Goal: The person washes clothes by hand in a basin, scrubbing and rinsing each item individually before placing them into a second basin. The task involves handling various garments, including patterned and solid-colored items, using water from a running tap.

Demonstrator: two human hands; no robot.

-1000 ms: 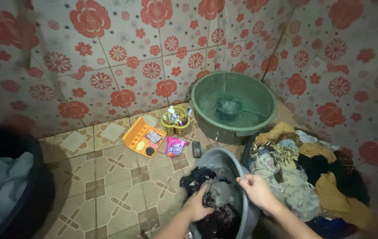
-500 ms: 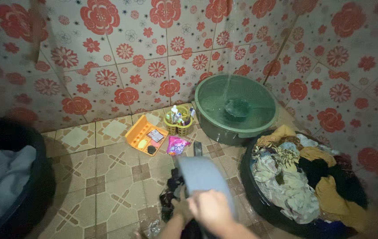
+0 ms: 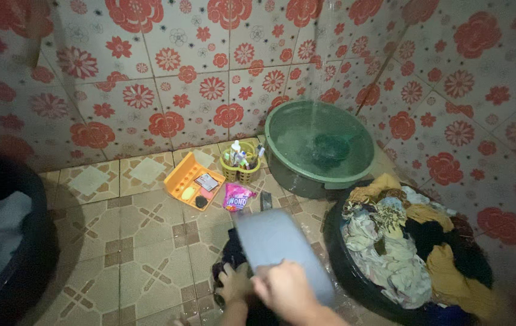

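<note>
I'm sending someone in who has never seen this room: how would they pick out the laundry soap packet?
Start at the big round green plastic basin filling with water in the tiled corner. On the floor left of it stands a small yellow plastic basket of bottles, and the small pink plastic detergent packet lies just in front. It is the only pink thing, flat beside the orange plastic tray.

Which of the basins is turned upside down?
The grey basin under the hands, tipped over dark clothes. The green basin holds water; the black basin holds laundry.

Pink detergent sachet (image 3: 237, 196) on floor, btw orange tray (image 3: 194, 180) & grey basin (image 3: 282, 244).
</note>
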